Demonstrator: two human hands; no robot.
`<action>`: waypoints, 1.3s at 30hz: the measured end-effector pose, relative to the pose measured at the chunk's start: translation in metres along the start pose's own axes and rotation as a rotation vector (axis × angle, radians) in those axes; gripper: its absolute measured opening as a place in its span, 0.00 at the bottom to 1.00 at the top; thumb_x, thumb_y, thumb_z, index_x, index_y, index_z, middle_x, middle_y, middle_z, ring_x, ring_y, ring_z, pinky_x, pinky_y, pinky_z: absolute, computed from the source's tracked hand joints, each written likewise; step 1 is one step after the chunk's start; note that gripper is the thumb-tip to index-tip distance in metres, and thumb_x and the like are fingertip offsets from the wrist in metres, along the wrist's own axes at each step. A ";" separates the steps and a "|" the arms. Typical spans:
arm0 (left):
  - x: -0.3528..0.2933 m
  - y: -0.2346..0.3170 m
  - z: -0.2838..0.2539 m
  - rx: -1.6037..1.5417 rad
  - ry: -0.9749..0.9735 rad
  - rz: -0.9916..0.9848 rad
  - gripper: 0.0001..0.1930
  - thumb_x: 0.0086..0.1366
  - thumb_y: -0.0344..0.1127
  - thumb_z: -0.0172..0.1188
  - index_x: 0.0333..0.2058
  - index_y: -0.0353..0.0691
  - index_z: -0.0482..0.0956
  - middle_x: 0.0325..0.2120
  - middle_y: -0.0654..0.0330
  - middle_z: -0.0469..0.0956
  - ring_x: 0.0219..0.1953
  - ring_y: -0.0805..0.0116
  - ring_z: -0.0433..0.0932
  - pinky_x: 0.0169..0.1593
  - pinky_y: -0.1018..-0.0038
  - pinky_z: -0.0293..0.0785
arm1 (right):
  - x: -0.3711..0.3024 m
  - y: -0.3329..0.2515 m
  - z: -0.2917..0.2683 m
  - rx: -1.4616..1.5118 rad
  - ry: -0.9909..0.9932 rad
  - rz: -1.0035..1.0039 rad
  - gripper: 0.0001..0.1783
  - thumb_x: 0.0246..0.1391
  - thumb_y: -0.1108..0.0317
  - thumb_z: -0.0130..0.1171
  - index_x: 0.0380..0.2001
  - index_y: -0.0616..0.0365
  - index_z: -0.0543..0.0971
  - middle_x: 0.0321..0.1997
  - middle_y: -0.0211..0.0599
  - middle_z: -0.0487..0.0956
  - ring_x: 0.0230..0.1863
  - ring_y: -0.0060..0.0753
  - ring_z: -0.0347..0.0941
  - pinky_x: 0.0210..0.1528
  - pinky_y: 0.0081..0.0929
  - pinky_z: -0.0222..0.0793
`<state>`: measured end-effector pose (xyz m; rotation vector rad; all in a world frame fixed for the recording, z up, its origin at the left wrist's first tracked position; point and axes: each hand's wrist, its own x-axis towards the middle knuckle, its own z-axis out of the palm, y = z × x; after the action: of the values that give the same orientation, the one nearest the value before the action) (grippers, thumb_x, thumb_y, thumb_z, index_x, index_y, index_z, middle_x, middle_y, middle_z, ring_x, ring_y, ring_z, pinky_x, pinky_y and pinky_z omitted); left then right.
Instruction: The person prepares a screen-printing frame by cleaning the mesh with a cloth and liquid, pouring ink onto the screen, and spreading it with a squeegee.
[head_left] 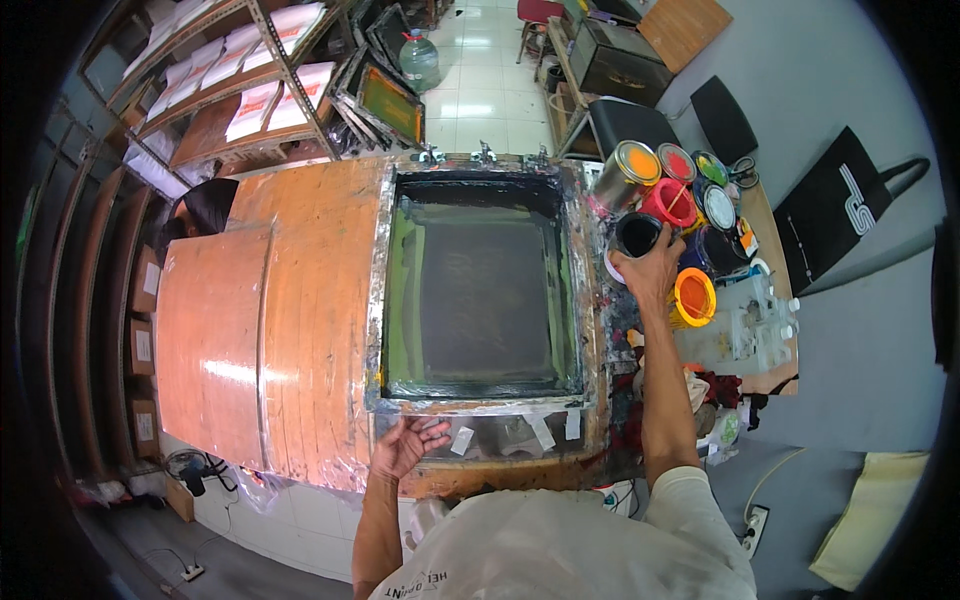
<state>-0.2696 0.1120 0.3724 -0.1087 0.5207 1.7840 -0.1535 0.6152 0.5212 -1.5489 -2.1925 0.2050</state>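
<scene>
A framed printing screen (485,290) lies flat on the wooden table, its mesh dark grey in the middle with a green border and dark ink at the far end. Near its front edge my left hand (408,447) is open, palm up, fingers stretched toward the frame. My right hand (655,265) is at the right, closed around a tub of black ink (638,234). Close beside that tub are a red tub (672,203) with a stick in it, a tin of orange-yellow ink (637,163) and a yellow-rimmed tub of orange ink (694,297).
Several more ink cans (718,207) and clear plastic bottles (745,325) crowd the right side. Wooden boards (215,340) cover the table's left. Behind stand a paper-stacked shelf (240,60), leaning screens (390,105) and a water jug (419,62). A dark-haired person (205,210) is beyond the table's left.
</scene>
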 end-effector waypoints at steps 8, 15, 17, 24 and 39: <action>0.001 0.005 -0.006 -0.014 -0.039 -0.072 0.26 0.75 0.52 0.48 0.58 0.38 0.75 0.60 0.53 0.75 0.66 0.39 0.67 0.69 0.43 0.60 | -0.009 -0.017 0.012 0.230 0.317 -0.320 0.67 0.28 0.60 0.83 0.71 0.61 0.55 0.65 0.66 0.58 0.65 0.67 0.58 0.67 0.53 0.59; 0.000 0.009 -0.007 0.015 -0.064 -0.105 0.32 0.71 0.58 0.53 0.58 0.34 0.74 0.62 0.50 0.73 0.67 0.41 0.65 0.69 0.41 0.58 | 0.014 -0.091 -0.005 0.238 0.258 -0.520 0.66 0.29 0.60 0.82 0.71 0.60 0.55 0.64 0.64 0.60 0.66 0.67 0.58 0.67 0.54 0.58; 0.000 0.011 -0.003 0.005 -0.080 -0.103 0.33 0.71 0.59 0.52 0.59 0.33 0.73 0.62 0.47 0.71 0.67 0.41 0.65 0.69 0.41 0.58 | 0.021 -0.106 0.003 0.205 0.198 -0.560 0.66 0.29 0.60 0.82 0.71 0.59 0.55 0.64 0.63 0.61 0.66 0.66 0.57 0.67 0.54 0.58; 0.000 0.016 -0.002 0.014 -0.146 -0.129 0.40 0.71 0.62 0.49 0.63 0.26 0.66 0.65 0.44 0.66 0.70 0.41 0.60 0.71 0.43 0.54 | 0.045 -0.150 0.047 0.130 0.098 -0.844 0.65 0.27 0.60 0.81 0.70 0.62 0.56 0.64 0.61 0.61 0.63 0.65 0.59 0.66 0.54 0.57; 0.000 0.021 -0.002 0.016 -0.159 -0.174 0.42 0.71 0.63 0.48 0.64 0.26 0.64 0.67 0.42 0.62 0.72 0.42 0.57 0.72 0.44 0.52 | 0.051 -0.177 0.095 -0.045 -0.088 -1.025 0.66 0.27 0.61 0.82 0.70 0.63 0.56 0.65 0.59 0.62 0.64 0.63 0.59 0.67 0.53 0.57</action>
<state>-0.2893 0.1075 0.3766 -0.0004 0.3983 1.6032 -0.3609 0.6110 0.5157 -0.2839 -2.7528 -0.1070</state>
